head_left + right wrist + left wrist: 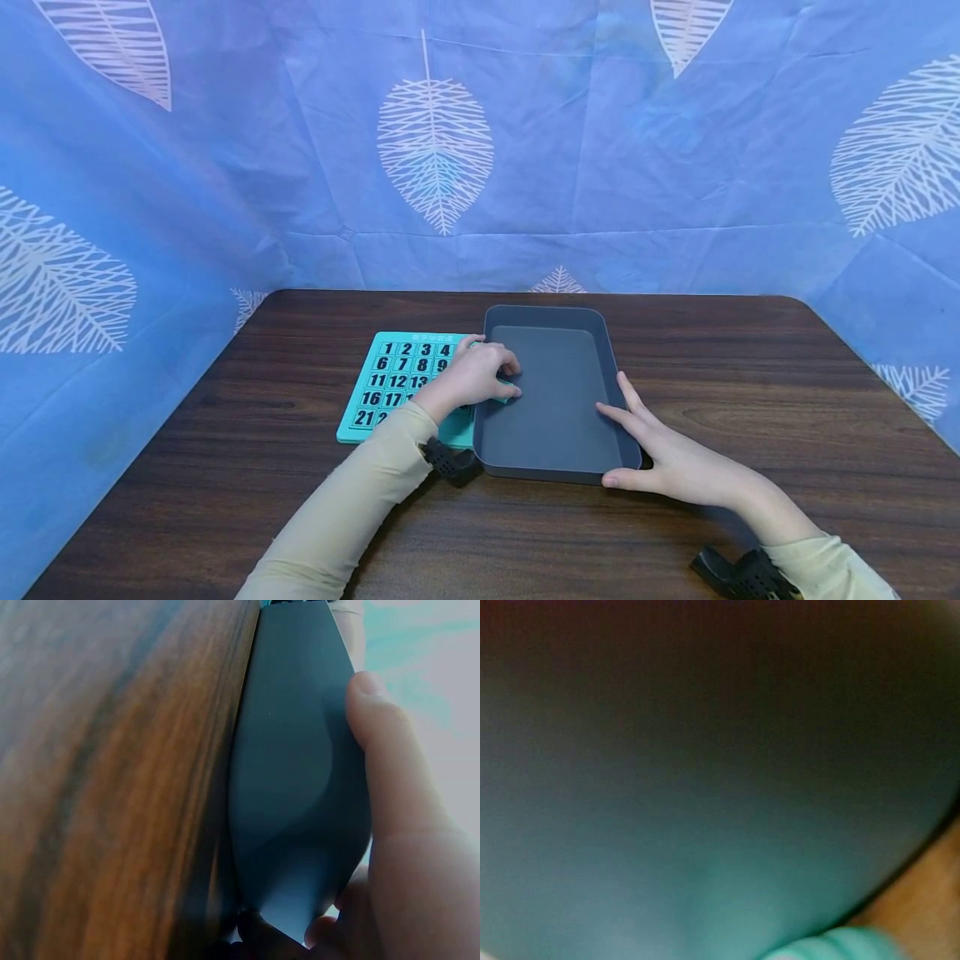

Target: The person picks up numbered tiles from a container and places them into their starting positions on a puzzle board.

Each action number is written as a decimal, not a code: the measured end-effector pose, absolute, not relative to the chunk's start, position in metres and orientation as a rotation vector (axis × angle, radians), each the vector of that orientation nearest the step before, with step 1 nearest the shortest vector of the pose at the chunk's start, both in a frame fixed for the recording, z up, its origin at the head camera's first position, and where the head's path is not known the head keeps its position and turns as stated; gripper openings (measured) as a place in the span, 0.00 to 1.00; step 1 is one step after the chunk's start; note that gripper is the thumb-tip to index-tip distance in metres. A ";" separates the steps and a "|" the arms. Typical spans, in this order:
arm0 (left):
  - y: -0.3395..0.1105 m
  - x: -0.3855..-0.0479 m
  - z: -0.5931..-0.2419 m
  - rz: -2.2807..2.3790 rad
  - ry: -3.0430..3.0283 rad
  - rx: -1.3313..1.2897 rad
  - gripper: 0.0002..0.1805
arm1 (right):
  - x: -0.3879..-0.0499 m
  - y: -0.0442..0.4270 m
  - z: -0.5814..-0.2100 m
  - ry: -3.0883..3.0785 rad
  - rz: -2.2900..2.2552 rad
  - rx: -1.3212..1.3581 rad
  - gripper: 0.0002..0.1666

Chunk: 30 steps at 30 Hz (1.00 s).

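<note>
A teal number board (367,398) with black numerals lies flat, its right side against or under the left edge of a dark grey tray (555,437). My left hand (468,375) reaches across that edge, fingers curled, and pinches a small teal piece (503,401), mostly covered by the thumb. In the left wrist view all is dark and blurred, apart from a striped teal patch at the bottom. My right hand (667,458) touches the tray's near right corner with spread, fairly straight fingers. Along the tray's outer wall (300,735), the right wrist view shows the thumb.
Both things lie on a dark wood-grain table (750,367). Behind and beside it hangs a blue cloth (540,167) with white leaf prints. Black wrist cameras sit on both wrists, the left one (452,463) close to the tray's near left corner.
</note>
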<state>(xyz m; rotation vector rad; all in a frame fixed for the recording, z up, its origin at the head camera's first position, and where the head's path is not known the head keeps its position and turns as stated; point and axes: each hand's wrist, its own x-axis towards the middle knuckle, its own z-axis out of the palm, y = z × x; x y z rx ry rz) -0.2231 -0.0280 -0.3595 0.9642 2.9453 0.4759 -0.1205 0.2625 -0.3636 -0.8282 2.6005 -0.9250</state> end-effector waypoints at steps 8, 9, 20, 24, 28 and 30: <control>-0.030 -0.217 -0.348 0.321 2.824 1.031 0.17 | -0.121 0.263 -0.364 2.604 -0.917 -0.830 0.51; -0.031 -0.216 -0.348 0.316 2.816 1.035 0.17 | -0.121 0.263 -0.364 2.605 -0.915 -0.831 0.51; -0.031 -0.216 -0.348 0.447 2.806 1.036 0.10 | -0.122 0.263 -0.365 2.599 -0.907 -0.828 0.51; -0.030 -0.216 -0.350 0.526 2.855 1.034 0.11 | -0.122 0.263 -0.365 2.604 -0.904 -0.829 0.51; -0.029 -0.216 -0.351 0.672 2.890 1.061 0.13 | -0.122 0.263 -0.365 2.609 -0.902 -0.828 0.51; -0.028 -0.216 -0.351 0.766 2.884 1.095 0.14 | -0.122 0.263 -0.365 2.606 -0.902 -0.826 0.51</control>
